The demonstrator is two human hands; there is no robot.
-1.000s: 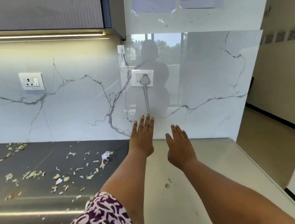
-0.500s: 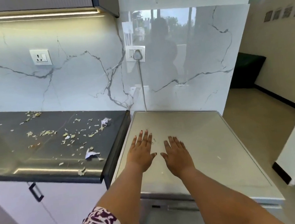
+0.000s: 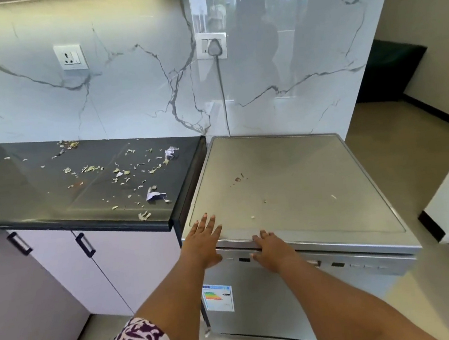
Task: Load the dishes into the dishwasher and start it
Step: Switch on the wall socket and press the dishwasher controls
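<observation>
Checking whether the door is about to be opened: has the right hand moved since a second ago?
Yes. The right hand drew back from mid-top to the dishwasher front edge.

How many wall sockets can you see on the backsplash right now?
2: one empty socket above the dark countertop, one above the dishwasher with a plug in it.

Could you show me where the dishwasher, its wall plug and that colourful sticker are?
dishwasher (image 3: 289, 184): head view, on its bare grey top.
wall plug (image 3: 214, 48): head view, on the plug body in the socket.
sticker (image 3: 218, 298): head view, middle of the label on the door.
</observation>
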